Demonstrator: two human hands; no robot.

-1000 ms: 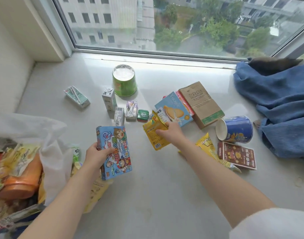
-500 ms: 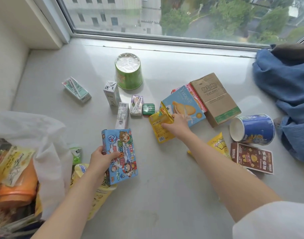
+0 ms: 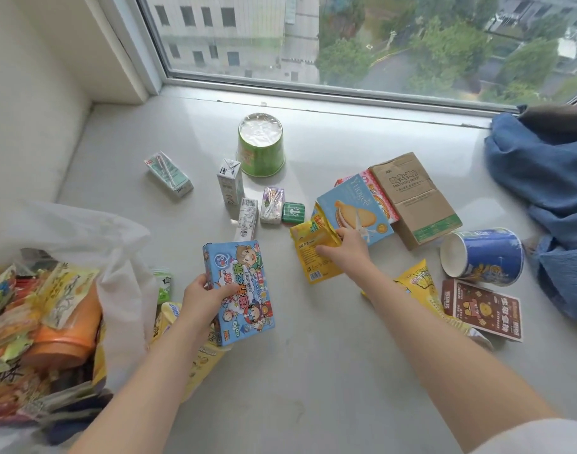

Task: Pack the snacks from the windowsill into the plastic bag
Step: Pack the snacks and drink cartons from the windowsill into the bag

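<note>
My left hand (image 3: 203,298) grips a blue cartoon snack box (image 3: 244,290) by its left edge, held above the windowsill (image 3: 313,371). My right hand (image 3: 347,249) pinches a yellow snack packet (image 3: 313,253) at its upper right corner, lifting that end off the sill. The white plastic bag (image 3: 94,237) stands open at the left, with several packets and an orange cup (image 3: 64,335) inside. Just behind the right hand lies a light blue biscuit box (image 3: 355,204).
On the sill lie a green cup (image 3: 261,145), small drink cartons (image 3: 229,181), a green tin (image 3: 293,212), a brown cardboard box (image 3: 414,198), a blue cup on its side (image 3: 483,257), a yellow bag (image 3: 421,286) and a brown packet (image 3: 483,309). Blue cloth (image 3: 549,198) is heaped at right.
My right hand has closed on the yellow packet and raised its upper end. The left hand keeps holding the blue box, tilted slightly more upright. The camera has shifted a little.
</note>
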